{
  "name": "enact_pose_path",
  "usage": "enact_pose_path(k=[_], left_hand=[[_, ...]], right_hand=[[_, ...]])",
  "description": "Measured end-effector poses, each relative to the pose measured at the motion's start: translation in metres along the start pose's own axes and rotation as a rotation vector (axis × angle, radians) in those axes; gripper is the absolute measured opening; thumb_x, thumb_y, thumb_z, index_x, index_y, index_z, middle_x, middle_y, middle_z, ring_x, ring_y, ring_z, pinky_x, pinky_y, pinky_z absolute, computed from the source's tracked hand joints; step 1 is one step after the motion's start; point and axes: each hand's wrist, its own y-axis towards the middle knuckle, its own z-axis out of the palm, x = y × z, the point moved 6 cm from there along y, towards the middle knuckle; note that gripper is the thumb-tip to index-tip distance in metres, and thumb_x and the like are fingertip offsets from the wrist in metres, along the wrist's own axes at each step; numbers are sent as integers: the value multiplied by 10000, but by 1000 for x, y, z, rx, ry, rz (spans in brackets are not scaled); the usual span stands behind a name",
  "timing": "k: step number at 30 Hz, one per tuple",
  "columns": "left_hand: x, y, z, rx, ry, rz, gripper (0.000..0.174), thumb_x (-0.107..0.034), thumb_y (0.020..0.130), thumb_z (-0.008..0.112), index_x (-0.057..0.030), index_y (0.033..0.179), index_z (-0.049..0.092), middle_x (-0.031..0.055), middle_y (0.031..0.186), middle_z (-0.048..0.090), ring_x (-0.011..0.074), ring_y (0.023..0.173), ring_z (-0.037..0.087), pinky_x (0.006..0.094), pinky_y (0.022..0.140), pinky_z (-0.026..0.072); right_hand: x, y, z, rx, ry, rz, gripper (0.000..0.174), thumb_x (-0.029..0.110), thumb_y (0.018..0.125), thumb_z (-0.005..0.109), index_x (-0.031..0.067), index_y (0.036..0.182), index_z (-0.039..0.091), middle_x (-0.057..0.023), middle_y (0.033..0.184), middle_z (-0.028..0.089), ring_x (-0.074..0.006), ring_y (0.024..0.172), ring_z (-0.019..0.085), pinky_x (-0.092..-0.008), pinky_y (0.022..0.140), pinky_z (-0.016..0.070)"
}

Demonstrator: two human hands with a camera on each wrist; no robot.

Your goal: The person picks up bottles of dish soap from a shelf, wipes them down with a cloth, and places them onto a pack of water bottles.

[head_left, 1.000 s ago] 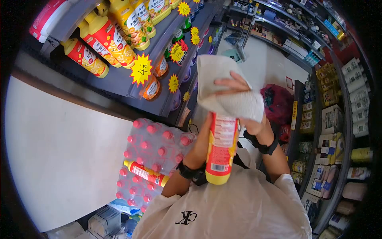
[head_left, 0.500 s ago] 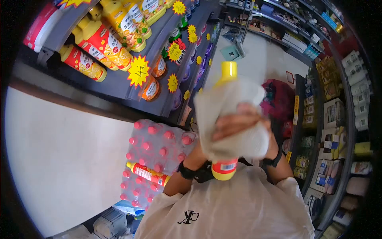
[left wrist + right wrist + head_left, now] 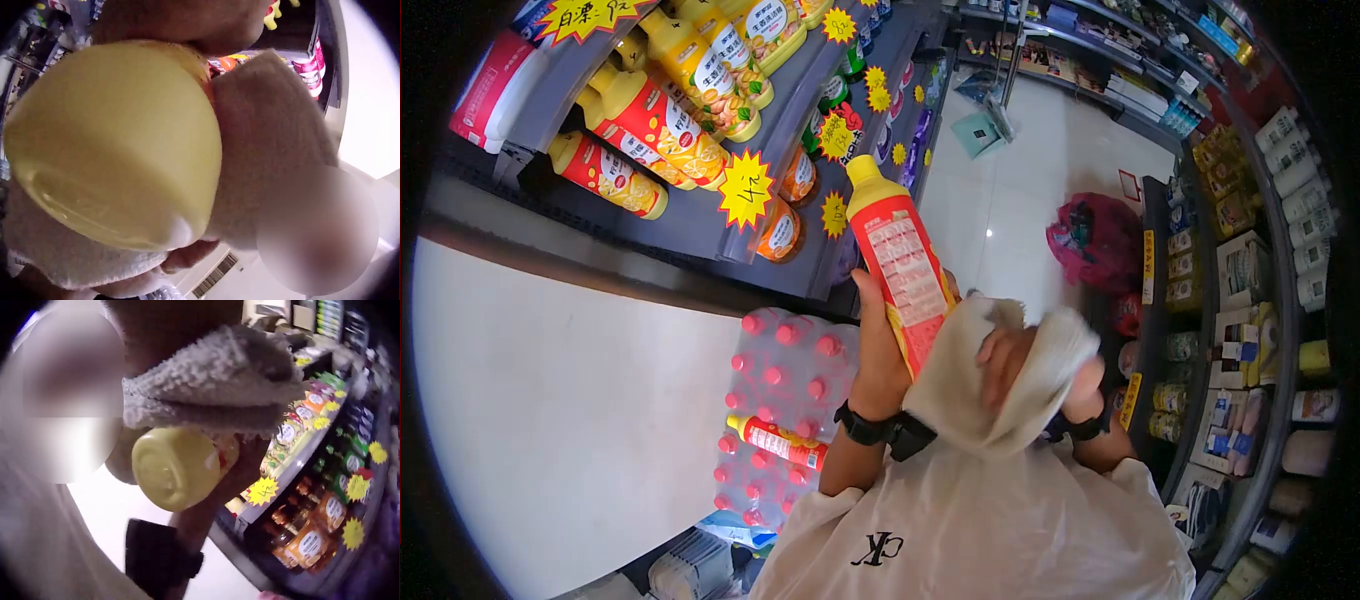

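Note:
In the head view my left hand (image 3: 882, 360) grips a red and yellow plastic bottle (image 3: 905, 275), its yellow cap tilted up toward the shelf. A light, fuzzy cloth (image 3: 960, 375) hangs from my right hand (image 3: 1005, 365), whose fingers are curled into it. The cloth overlaps the bottle's lower end in that view. Up close in the left wrist view, the yellow bottle base (image 3: 119, 150) fills much of the picture, with the cloth (image 3: 275, 137) beside it. From the right wrist, the cloth (image 3: 206, 381) lies close against the bottle (image 3: 169, 469).
Shelves with similar bottles (image 3: 670, 125) and yellow price tags (image 3: 746, 190) stand at the left. Below them a shrink-wrapped pack of pink-capped bottles (image 3: 790, 350) has another red and yellow bottle (image 3: 780, 440) lying on it. A red bag (image 3: 1095, 240) sits on the floor; shelving (image 3: 1210, 340) lines the right.
The bottle has gone from upright to tilted toward the left shelf. My right hand and the cloth have moved down from around the bottle's upper part to its lower end.

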Motion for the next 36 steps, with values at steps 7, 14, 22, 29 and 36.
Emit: enact_pose_path(k=[7, 14, 22, 29, 36], left_hand=[[12, -1, -11, -107, -56, -92, 548, -508, 965, 427, -79, 1305, 450, 121, 1182, 580, 255, 1049, 593, 499, 968, 455], [40, 18, -10, 52, -225, -172, 443, -388, 1004, 411, -77, 1316, 453, 114, 1187, 592, 254, 1120, 568, 459, 1039, 403], [56, -9, -29, 24, 74, -174, 526, -424, 971, 452, -98, 1379, 388, 61, 1327, 496, 171, 1235, 469, 328, 1055, 375], [62, 2, -4, 152, 55, -430, 540, -533, 955, 431, -64, 1210, 512, 85, 1095, 636, 223, 953, 655, 357, 825, 553], [68, -5, -24, -262, 136, -239, 667, -641, 917, 398, -75, 1257, 493, 121, 1043, 637, 266, 812, 675, 385, 735, 569]], right_hand=[[-15, -38, -93, -1118, 471, 63, 444, 348, 955, 417, 30, 1234, 553, -161, 1211, 603, -318, 1098, 582, -455, 986, 435], [-27, -46, -39, -994, -258, 88, 429, 289, 973, 444, -42, 1230, 539, -130, 1226, 585, -213, 1119, 549, -338, 979, 402], [8, 14, 16, 13, -1107, -143, 381, 317, 908, 482, 52, 1124, 649, -137, 1213, 616, -302, 1165, 554, -422, 982, 429], [32, 41, -25, 177, -1406, -234, 386, 307, 793, 629, 62, 1089, 672, -165, 1184, 628, -329, 1123, 575, -466, 1039, 370], [-3, 8, -6, -160, -633, -16, 327, 215, 832, 557, 48, 1100, 639, -164, 1248, 586, -328, 1189, 528, -450, 1106, 279]])
